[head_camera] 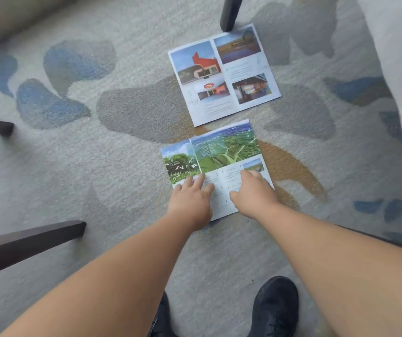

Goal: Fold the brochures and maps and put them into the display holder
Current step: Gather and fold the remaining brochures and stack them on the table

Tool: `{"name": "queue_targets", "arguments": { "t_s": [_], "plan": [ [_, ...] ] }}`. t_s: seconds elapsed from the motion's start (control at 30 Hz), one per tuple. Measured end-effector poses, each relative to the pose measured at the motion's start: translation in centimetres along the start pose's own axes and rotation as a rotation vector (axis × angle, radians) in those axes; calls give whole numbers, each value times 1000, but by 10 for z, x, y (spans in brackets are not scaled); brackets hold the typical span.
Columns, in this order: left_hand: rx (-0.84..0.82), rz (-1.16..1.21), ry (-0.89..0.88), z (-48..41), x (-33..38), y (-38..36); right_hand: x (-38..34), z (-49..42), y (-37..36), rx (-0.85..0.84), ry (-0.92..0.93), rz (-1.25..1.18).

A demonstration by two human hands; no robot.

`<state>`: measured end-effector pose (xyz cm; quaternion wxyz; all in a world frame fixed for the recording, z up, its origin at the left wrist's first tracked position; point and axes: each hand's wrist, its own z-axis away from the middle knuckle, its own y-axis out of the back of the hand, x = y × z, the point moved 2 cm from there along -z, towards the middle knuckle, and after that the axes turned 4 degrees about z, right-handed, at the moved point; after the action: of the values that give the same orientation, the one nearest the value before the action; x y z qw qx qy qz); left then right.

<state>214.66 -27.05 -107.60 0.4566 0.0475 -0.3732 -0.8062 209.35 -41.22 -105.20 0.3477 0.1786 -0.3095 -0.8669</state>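
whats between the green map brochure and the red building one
Only a narrow strip of bare carpet, seen in the head view; the green map brochure and red building brochure lie apart.

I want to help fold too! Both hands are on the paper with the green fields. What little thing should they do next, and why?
Probably lift one side and fold it over along the crease. The green brochure lies open and flat on the carpet, the left hand and right hand both rest on its near end, and it is not yet folded.
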Motion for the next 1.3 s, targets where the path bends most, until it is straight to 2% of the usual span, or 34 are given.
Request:
{"name": "queue_targets", "arguments": {
  "t_s": [0.13,0.27,0.5,0.57,0.63,0.8,0.93,1.03,1.1,1.2,1.3],
  "plan": [
    [-49,-33,-19,-10,0,-8,9,-24,-6,-6,-120,-55],
    [-70,-6,-2,-12,1,-10,14,-45,1,0,-303,-210],
    [-66,0,-28,-17,0,1,23,-60,19,155,-432,-330],
    [-53,29,-26,-19,2,8,29,-58,27,156,-369,-358],
    [-8,181,17,-23,5,19,29,-48,34,201,-254,-326],
    [112,1079,253,-8,21,72,-12,8,45,269,36,-316],
    [134,1424,341,50,29,120,-50,76,68,193,176,-338],
    [32,1574,310,110,31,160,-63,134,106,133,281,-316],
    [24,1591,263,152,35,190,-71,173,138,81,329,-328],
    [202,1580,299,218,45,244,-85,235,191,-4,424,-348],
    [294,1643,322,285,57,304,-88,295,251,45,423,-447]
  ]
}}
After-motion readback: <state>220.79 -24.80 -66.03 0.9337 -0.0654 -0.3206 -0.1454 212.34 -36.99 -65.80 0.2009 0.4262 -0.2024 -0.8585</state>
